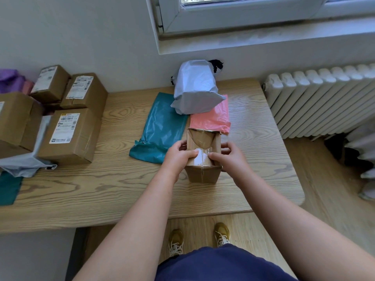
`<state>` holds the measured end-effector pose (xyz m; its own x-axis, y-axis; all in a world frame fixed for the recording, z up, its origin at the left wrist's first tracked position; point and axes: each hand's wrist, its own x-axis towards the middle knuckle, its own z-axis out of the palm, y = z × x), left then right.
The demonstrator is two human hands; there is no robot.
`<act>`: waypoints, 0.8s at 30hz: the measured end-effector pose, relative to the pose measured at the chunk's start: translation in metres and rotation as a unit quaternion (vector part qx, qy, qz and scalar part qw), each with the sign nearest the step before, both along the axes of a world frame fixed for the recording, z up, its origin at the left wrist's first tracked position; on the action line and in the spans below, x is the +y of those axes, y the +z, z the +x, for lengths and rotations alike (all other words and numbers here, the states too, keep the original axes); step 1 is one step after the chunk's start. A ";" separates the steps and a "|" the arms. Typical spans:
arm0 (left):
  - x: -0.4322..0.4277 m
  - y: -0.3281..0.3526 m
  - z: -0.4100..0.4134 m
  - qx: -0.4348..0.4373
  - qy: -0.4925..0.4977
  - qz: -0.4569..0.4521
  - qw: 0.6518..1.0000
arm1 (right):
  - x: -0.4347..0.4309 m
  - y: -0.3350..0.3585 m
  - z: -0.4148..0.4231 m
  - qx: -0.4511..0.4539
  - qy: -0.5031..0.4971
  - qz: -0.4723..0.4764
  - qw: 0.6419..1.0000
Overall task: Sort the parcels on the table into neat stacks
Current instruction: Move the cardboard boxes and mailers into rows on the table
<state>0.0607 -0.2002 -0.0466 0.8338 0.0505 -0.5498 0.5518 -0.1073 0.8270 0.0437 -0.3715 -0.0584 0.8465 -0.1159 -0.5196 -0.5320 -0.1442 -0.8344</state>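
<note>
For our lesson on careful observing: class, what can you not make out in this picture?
Head view.
Print on the white shipping label: blurred.
Purple plastic bag: cut off by the left edge.
Pink plastic mailer: partly under the grey plastic parcel.
Taped brown cardboard box: sides covered by the left hand and right hand.

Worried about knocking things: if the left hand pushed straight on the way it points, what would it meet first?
The cardboard box the left hand grips; beyond it, probably the pink mailer, though depth is unclear.
</note>
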 end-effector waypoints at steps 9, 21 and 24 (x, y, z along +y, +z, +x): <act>0.000 0.013 -0.007 0.032 -0.045 -0.131 0.990 | -0.023 0.001 -0.013 0.110 -0.076 0.195 0.972; -0.088 0.030 0.003 -0.034 0.047 -0.153 0.987 | -0.109 0.010 -0.014 0.062 -0.131 0.373 0.917; -0.096 0.022 0.002 -0.011 0.101 -0.161 0.982 | -0.123 0.010 -0.023 0.047 -0.138 0.376 0.915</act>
